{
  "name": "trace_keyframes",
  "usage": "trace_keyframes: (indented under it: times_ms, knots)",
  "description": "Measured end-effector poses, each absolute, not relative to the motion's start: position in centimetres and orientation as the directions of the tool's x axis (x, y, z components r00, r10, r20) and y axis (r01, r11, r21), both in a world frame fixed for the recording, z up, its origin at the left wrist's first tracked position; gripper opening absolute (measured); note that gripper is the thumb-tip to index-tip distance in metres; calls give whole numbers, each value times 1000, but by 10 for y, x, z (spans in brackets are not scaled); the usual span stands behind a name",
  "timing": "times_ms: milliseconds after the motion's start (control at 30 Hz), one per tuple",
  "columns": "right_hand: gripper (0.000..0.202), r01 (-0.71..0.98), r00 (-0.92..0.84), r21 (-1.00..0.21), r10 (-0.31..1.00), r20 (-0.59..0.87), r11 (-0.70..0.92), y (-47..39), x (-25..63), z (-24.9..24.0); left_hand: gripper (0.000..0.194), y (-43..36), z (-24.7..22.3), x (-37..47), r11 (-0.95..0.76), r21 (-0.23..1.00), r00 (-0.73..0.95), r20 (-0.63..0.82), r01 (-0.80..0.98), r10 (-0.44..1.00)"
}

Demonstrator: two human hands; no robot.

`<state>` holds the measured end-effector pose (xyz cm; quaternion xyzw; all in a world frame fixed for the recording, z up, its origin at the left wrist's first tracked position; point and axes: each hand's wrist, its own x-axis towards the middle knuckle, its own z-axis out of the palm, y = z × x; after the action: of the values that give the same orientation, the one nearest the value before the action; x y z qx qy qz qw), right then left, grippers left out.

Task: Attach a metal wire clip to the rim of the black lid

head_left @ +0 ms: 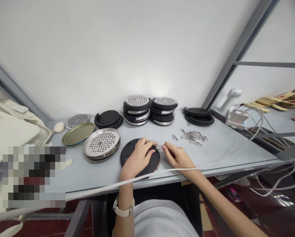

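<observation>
A black round disc (151, 164) lies near the table's front edge. Over its top, my left hand (140, 154) presses down and grips it, fingertips reaching the upper right rim. My right hand (175, 155) is closed in a pinch on a thin metal clip (159, 147) at that rim; the fingers hide part of it. A loose pile of metal clips (193, 135) lies to the right, with one single clip (174, 137) apart from it. To the left rests a silver perforated plate (102, 144), tilted on a stack of round metal pieces.
Two stacks of black-rimmed perforated discs (137, 110) stand by the wall. Black rings (199, 116) sit at the back right, black discs (108, 119) and a green lid (78, 134) at the left. A white cable (226, 161) crosses in front; cream bags (14, 128) crowd the left.
</observation>
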<state>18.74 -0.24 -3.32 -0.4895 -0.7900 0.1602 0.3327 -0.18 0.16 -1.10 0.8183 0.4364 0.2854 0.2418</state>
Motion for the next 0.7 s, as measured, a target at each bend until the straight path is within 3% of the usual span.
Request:
trace_keyframes:
  times_ms: [167,367,700]
  knots:
    - [24,678,-260,-584,889,377,446,0,189,-36,29,1,-12,-2,-494,649,446,256,578,858]
    - [27,731,-408,-473,871,274,491,2,187,-37,26,2,-13,-2,-507,651,459,262,565,849]
    - [28,693,-422,-515,863,277,504,1,188,-35,26,2,-12,-2,-505,652,462,257,565,849]
